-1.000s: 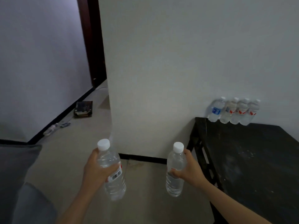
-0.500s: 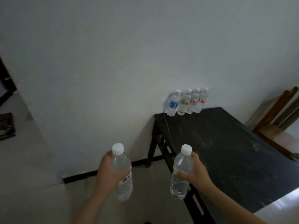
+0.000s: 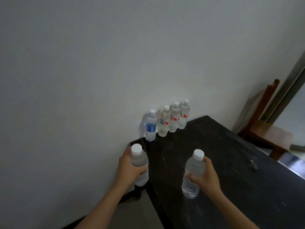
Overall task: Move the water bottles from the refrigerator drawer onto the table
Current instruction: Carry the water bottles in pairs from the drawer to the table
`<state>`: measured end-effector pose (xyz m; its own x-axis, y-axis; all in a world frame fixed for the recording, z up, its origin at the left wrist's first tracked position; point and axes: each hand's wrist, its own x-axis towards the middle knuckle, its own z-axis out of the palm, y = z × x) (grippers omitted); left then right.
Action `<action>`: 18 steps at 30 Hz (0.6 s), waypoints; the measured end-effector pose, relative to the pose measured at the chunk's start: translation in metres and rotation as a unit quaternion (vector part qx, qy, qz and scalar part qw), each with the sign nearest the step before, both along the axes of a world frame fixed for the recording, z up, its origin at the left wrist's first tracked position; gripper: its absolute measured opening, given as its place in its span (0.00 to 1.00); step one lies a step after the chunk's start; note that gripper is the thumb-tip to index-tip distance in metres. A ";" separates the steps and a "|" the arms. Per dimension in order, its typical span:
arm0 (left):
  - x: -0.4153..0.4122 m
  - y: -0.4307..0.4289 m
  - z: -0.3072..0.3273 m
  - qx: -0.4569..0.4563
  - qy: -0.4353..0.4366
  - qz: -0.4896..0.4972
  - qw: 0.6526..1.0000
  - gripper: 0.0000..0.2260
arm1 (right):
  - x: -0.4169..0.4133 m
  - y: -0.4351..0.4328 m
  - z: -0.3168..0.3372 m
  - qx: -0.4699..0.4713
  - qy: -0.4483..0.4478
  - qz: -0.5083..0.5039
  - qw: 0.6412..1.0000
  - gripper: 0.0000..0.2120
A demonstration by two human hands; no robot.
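Hands point(image 3: 130, 169) half-hiding two bottles point(image 3: 192, 175)

Single head-worn view, looking forward and down, close over the near-left corner of the black table point(image 3: 231, 162), facing the white wall point(image 3: 115, 63).

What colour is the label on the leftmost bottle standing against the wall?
Blue, with some white print, on the leftmost bottle of the row; the head view shows it clearly.
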<state>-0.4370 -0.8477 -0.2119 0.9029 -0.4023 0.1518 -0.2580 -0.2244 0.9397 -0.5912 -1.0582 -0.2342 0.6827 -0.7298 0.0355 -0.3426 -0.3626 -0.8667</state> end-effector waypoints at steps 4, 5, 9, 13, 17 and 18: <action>0.038 -0.054 -0.011 0.029 0.017 -0.022 0.999 0.22 | 0.030 -0.033 -0.007 0.010 0.005 -0.026 1.000 0.36; 0.049 -0.069 -0.017 0.035 0.020 -0.029 0.999 0.23 | 0.039 -0.042 -0.010 0.014 0.009 -0.030 0.999 0.37; 0.082 -0.116 -0.036 0.040 0.032 -0.048 0.998 0.25 | 0.074 -0.062 -0.019 0.040 0.012 -0.055 0.998 0.37; 0.115 -0.157 -0.054 0.031 0.029 -0.055 0.998 0.22 | 0.118 -0.084 -0.025 0.066 0.012 -0.077 0.995 0.34; 0.154 -0.190 -0.069 0.031 0.037 -0.078 0.996 0.16 | 0.175 -0.115 -0.030 0.063 0.039 -0.069 0.995 0.36; 0.160 -0.195 -0.070 0.036 0.037 -0.085 0.995 0.16 | 0.188 -0.121 -0.031 0.065 0.041 -0.068 0.995 0.37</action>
